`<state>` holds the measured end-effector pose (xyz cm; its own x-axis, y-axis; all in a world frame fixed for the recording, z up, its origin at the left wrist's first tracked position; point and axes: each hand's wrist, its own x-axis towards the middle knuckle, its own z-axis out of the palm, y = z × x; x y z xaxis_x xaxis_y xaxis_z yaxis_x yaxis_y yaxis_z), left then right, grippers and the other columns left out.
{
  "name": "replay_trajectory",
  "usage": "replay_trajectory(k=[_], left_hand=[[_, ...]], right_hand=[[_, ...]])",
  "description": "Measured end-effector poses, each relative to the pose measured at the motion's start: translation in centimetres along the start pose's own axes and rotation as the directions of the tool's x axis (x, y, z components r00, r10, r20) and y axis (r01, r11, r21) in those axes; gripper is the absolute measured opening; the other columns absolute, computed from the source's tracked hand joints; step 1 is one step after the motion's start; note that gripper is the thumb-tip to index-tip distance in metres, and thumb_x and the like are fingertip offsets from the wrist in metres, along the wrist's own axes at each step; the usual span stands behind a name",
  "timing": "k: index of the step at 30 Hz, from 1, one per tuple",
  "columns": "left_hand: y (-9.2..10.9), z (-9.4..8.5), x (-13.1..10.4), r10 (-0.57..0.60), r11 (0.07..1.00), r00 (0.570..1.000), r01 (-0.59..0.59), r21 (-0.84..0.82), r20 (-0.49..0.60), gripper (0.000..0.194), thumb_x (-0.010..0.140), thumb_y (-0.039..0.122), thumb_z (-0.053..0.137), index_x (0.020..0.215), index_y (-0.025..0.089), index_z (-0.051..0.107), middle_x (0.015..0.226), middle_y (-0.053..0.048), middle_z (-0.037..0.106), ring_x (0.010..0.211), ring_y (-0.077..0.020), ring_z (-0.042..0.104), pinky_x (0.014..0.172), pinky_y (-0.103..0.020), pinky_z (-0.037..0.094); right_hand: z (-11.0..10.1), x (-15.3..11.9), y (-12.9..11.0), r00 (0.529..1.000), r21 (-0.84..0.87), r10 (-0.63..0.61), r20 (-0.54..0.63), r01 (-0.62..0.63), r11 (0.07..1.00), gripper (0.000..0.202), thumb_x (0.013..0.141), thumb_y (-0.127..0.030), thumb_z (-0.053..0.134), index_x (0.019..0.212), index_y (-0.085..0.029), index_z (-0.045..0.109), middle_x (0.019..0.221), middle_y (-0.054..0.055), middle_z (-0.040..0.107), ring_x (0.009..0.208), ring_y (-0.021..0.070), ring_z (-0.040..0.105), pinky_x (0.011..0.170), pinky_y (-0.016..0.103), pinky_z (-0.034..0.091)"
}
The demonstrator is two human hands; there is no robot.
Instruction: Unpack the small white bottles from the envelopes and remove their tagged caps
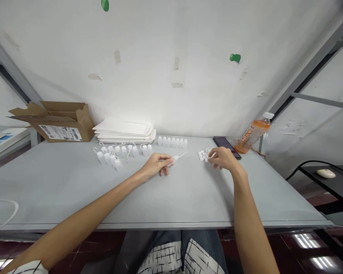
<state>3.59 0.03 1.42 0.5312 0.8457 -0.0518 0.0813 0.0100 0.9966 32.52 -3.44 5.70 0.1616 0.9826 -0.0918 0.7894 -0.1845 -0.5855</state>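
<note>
My left hand (159,164) is closed around a small white squeeze bottle (175,159), whose thin nozzle points up to the right. Over on the right, my right hand (221,158) reaches down with bent fingers to a pile of small white caps (202,154). Its fingertips are at the pile's right edge; whether a cap is between them I cannot make out. Behind my left hand stands a row of small white bottles without nozzles (172,142). To the left is a group of similar bottles (118,164), many with thin curved white nozzles or tubes.
An open cardboard box (64,121) and a stack of white envelopes (125,132) stand against the wall at the back left. A phone (227,146) lies at the back right, beside a leaning bottle of orange drink (253,135). A mouse (326,173) rests on a lower shelf.
</note>
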Motion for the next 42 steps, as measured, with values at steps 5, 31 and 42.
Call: replay_trajectory(k=[5,31,42], left_hand=[[0.1,0.1,-0.1,0.007,1.000,1.000,-0.007,0.008,-0.010,0.042,0.076,0.048,0.071,0.094,0.010,0.071,0.090,-0.008,0.065,0.051,-0.0093,0.060,0.040,-0.019,0.039],[0.1,0.3,-0.1,0.017,0.996,1.000,-0.018,0.090,0.011,0.047,0.077,0.053,0.069,0.098,0.012,0.072,0.091,-0.010,0.069,0.053,-0.0098,0.061,0.043,-0.019,0.040],[0.2,0.6,-0.1,0.013,0.996,0.999,-0.017,0.086,0.047,0.050,0.076,0.058,0.068,0.092,0.011,0.071,0.091,-0.010,0.068,0.052,-0.0099,0.061,0.041,-0.019,0.040]], right_hand=[[-0.6,-0.9,-1.1,0.989,0.094,-0.135,-0.068,0.141,0.986,0.017,0.074,-0.031,0.068,0.075,-0.015,0.064,0.063,0.003,0.070,0.039,0.0089,0.054,0.047,0.022,0.040],[6.1,-0.3,-4.9,0.904,0.509,-0.414,0.105,0.309,0.804,0.028,0.081,-0.041,0.061,0.077,-0.014,0.066,0.073,0.005,0.064,0.052,0.0103,0.055,0.043,0.022,0.034],[5.9,0.1,-4.6,0.908,0.537,-0.415,0.061,0.320,0.780,0.030,0.080,-0.044,0.062,0.077,-0.014,0.065,0.072,0.005,0.063,0.053,0.0107,0.056,0.041,0.021,0.035]])
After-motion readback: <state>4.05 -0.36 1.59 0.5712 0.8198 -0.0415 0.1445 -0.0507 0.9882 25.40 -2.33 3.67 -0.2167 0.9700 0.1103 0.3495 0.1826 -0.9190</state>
